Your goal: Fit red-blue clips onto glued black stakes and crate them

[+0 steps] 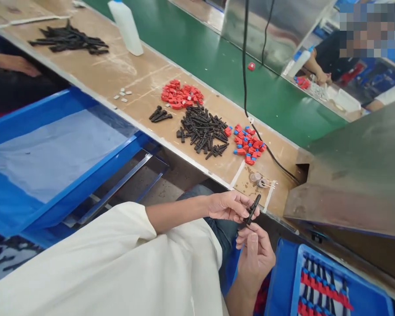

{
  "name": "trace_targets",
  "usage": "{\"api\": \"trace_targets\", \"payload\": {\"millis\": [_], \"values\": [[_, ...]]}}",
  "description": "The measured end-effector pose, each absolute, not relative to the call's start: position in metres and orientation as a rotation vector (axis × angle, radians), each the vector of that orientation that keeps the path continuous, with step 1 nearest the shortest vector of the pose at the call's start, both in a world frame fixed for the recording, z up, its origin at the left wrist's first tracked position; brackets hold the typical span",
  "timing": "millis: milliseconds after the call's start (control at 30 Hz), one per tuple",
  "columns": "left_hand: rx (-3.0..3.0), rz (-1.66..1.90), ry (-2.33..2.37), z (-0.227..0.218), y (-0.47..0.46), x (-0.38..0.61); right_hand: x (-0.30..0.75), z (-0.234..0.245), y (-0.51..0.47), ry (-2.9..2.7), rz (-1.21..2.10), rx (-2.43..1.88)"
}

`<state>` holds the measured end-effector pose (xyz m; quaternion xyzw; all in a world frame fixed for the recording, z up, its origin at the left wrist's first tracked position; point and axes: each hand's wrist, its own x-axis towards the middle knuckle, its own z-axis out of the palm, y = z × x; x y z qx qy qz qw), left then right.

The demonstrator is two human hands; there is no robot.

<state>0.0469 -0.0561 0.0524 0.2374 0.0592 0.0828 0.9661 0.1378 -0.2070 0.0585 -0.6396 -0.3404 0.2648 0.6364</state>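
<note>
My left hand (228,205) is closed round a slim black plastic part (253,208), held just in front of the workbench's near edge. My right hand (254,252) sits right below it, fingers curled, its fingertips touching the lower end of the same part. Above the hands on the brown bench lie a heap of black parts (202,130), a pile of red caps (181,94) and a smaller pile of red and blue pieces (248,144).
A blue bin (26,206) lined with clear plastic stands at the left. A blue tray (365,298) at lower right holds rows of assembled black-and-red parts. A white bottle (126,26), a black cable (244,70), a green conveyor belt (217,57) and another person's arms (316,70) are beyond.
</note>
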Motion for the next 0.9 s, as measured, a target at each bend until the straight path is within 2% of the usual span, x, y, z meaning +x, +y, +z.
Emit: {"api": "trace_targets", "payload": {"millis": [333, 700, 900], "values": [[0.621, 0.18, 0.244, 0.044, -0.041, 0.053, 0.141, 0.041, -0.183, -0.728, 0.459, -1.548], [0.842, 0.241, 0.589, 0.033, -0.051, 0.057, 0.143, 0.038, -0.173, -1.003, 0.318, -1.581], [1.051, 0.256, 0.634, 0.031, -0.053, 0.053, 0.131, 0.026, -0.182, -0.809, 0.258, -1.591]]}}
